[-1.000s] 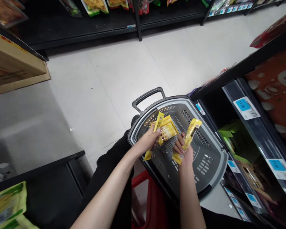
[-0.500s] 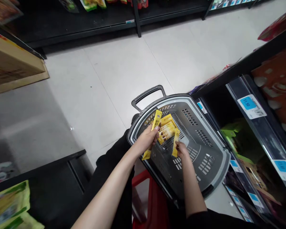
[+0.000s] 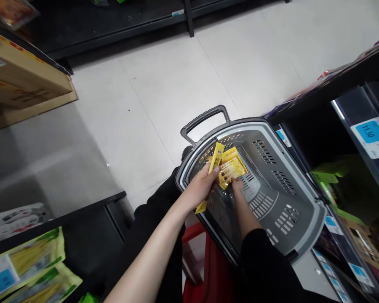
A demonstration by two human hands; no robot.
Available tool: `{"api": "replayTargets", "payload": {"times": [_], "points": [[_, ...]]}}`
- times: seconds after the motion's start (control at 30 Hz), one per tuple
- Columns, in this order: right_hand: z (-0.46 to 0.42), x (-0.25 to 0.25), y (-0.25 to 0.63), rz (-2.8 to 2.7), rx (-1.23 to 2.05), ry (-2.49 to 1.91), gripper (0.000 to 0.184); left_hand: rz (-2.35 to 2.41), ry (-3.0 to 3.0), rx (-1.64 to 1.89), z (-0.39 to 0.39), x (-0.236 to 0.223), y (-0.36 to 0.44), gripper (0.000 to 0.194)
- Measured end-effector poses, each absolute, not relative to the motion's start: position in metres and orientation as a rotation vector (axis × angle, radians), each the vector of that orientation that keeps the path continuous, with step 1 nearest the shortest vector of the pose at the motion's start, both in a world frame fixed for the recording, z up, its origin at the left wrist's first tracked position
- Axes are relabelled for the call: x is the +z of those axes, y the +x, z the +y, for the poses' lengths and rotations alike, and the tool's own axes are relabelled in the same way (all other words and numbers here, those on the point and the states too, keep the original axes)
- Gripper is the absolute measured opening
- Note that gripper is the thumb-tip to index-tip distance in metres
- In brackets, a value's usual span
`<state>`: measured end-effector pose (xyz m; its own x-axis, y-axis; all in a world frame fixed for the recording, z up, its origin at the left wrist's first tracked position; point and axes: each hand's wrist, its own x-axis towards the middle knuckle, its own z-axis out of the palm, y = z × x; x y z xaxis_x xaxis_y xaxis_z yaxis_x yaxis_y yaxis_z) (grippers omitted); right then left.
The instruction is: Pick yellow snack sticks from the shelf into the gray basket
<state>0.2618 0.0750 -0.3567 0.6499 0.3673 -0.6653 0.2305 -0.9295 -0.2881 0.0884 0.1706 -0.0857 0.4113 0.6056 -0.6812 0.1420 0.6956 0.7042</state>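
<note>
My left hand (image 3: 205,182) is closed around a slim yellow snack packet (image 3: 217,158), tilted over the near left side of the grey shopping basket (image 3: 290,176). The packet's lower end shows below my fingers. Deeper inside, my right hand (image 3: 237,185) pinches the edge of a yellow snack packet (image 3: 228,179) at the near side of a small pile; its fingertips are partly hidden. Several more yellow packets (image 3: 232,155) lie together on the basket floor, towards its handle side.
The basket's black handle (image 3: 205,120) stands up at the far side. A red plastic piece (image 3: 198,269) is below the basket. Shelves with price tags (image 3: 371,130) border the right. A cardboard box (image 3: 31,84) and bagged goods (image 3: 28,261) are on the left; pale floor tiles (image 3: 164,88) lie ahead.
My right hand has lowered a yellow snack packet from above the basket onto the pile inside, moving left and deeper. My left hand keeps its packet. The view has shifted slightly.
</note>
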Motion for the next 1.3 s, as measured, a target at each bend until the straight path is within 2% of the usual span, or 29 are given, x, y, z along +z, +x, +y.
{"api": "replayTargets", "payload": {"times": [0.17, 0.43, 0.57, 0.67, 0.9, 1.13, 1.3], "points": [[0.075, -0.362, 0.267, -0.481, 1.136, -2.781, 0.019, 1.144, 0.772, 0.317, 0.172, -0.082, 0.089, 0.032], [0.058, -0.366, 0.254, -0.509, 1.228, -2.632, 0.038, 1.154, 0.801, 0.298, 0.173, -0.080, 0.092, 0.031], [0.049, -0.368, 0.249, -0.484, 1.283, -2.574, 0.023, 1.152, 0.795, 0.284, 0.172, -0.081, 0.092, 0.034], [0.045, -0.369, 0.246, -0.436, 1.231, -2.552, 0.019, 1.147, 0.795, 0.289, 0.171, -0.082, 0.092, 0.034], [0.046, -0.380, 0.239, -0.302, 1.242, -2.381, 0.027, 1.153, 0.826, 0.283, 0.172, -0.081, 0.092, 0.032], [0.041, -0.387, 0.235, -0.296, 1.231, -2.205, 0.027, 1.165, 0.864, 0.284, 0.172, -0.081, 0.091, 0.030], [0.034, -0.389, 0.230, -0.327, 1.103, -2.264, 0.038, 1.164, 0.857, 0.289, 0.171, -0.082, 0.091, 0.031]]}}
